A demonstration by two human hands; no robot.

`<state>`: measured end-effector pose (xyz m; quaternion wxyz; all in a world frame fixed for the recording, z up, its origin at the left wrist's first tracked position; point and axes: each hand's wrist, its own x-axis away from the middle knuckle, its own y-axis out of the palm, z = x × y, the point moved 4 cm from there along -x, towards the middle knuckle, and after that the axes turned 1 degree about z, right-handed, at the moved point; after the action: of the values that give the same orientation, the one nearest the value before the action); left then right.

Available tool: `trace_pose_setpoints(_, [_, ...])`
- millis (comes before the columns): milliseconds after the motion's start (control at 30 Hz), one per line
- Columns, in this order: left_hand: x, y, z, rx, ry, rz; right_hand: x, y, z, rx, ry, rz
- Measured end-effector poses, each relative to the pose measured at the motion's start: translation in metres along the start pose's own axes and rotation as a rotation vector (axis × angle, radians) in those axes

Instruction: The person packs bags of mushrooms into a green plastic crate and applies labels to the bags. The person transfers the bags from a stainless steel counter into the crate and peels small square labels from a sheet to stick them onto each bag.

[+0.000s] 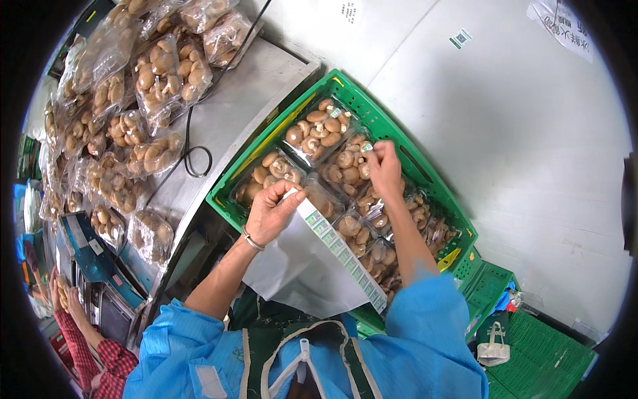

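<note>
Probably for easy reach, our left hand (276,211) pinches the label strip (341,253) over the green crate (362,104); our right hand (386,170), fingers bunched, meets a sticker (366,147) at a mushroom pack (346,163) inside; whether it grips, we cannot tell.

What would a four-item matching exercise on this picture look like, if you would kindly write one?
Column one:
1. Left hand
2. Right hand
3. Crate
4. Black cable

Column two:
A. Lying looped on the metal table
B. Beside a small label on a mushroom pack
C. Green, with packs inside
D. Pinching one end of the label strip

Pairs: 1-D, 2-B, 3-C, 4-A
</note>
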<state>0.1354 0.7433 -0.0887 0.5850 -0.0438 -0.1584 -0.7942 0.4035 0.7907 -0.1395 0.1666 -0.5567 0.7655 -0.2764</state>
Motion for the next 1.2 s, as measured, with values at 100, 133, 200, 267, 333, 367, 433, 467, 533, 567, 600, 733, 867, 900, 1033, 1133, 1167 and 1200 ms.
trace_pose_setpoints(100, [0.000, 0.003, -0.005, -0.067, 0.059, 0.061, 0.079, -0.007, -0.057, -0.546, 0.188, -0.592])
trace_pose_setpoints(133, [0.000, 0.007, -0.005, -0.097, 0.089, 0.082, 0.103, -0.009, -0.073, -0.642, 0.172, -0.713])
trace_pose_setpoints(200, [0.006, 0.018, -0.002, -0.046, 0.051, 0.036, 0.131, -0.017, -0.081, -0.392, 0.129, -0.853])
trace_pose_setpoints(267, [0.016, 0.034, 0.009, 0.043, 0.001, -0.039, 0.139, -0.022, -0.070, -0.355, 0.096, -0.838])
trace_pose_setpoints(333, [0.024, 0.049, 0.014, -0.085, 0.008, -0.093, 0.143, -0.035, -0.064, -0.320, 0.042, -0.881])
trace_pose_setpoints(367, [0.028, 0.049, 0.008, -0.096, -0.064, -0.153, 0.148, -0.040, -0.059, -0.340, 0.055, -0.916])
trace_pose_setpoints(433, [0.040, 0.059, 0.007, -0.078, -0.110, -0.191, 0.156, -0.050, -0.053, -0.380, 0.080, -0.946])
trace_pose_setpoints(467, [0.044, 0.061, 0.003, -0.117, -0.095, -0.158, 0.159, -0.054, -0.050, -0.400, 0.093, -0.961])
trace_pose_setpoints(533, [0.051, 0.063, -0.007, -0.191, -0.062, -0.090, 0.159, -0.061, -0.048, -0.355, -0.005, -0.848])
trace_pose_setpoints(567, [0.055, 0.069, -0.003, -0.161, -0.024, -0.065, 0.162, -0.065, -0.059, -0.440, -0.072, -0.733])
trace_pose_setpoints(600, [0.057, 0.074, -0.002, -0.184, 0.021, -0.051, 0.165, -0.072, -0.070, -0.524, -0.138, -0.616])
trace_pose_setpoints(733, [0.063, 0.084, -0.011, -0.300, 0.129, -0.015, 0.169, -0.074, -0.070, -0.424, -0.128, -0.497])
trace_pose_setpoints(867, [0.056, 0.094, -0.014, -0.297, 0.019, -0.013, 0.172, -0.078, -0.068, -0.194, -0.532, -0.175])
trace_pose_setpoints(900, [0.052, 0.094, -0.020, -0.284, -0.022, -0.006, 0.171, -0.076, -0.066, -0.250, -0.544, -0.143])
trace_pose_setpoints(1033, [0.041, 0.086, -0.036, -0.552, 0.080, 0.097, 0.109, -0.076, -0.006, -0.420, -0.191, -0.179])
trace_pose_setpoints(1133, [0.041, 0.093, -0.041, -0.546, 0.091, 0.016, 0.036, -0.081, 0.067, -0.026, -0.172, -0.035])
trace_pose_setpoints(1167, [0.046, 0.096, -0.033, -0.527, 0.038, 0.005, 0.025, -0.077, 0.073, 0.069, -0.200, -0.055])
trace_pose_setpoints(1200, [0.044, 0.095, -0.035, -0.487, 0.058, 0.003, 0.017, -0.073, 0.080, 0.165, -0.227, -0.074])
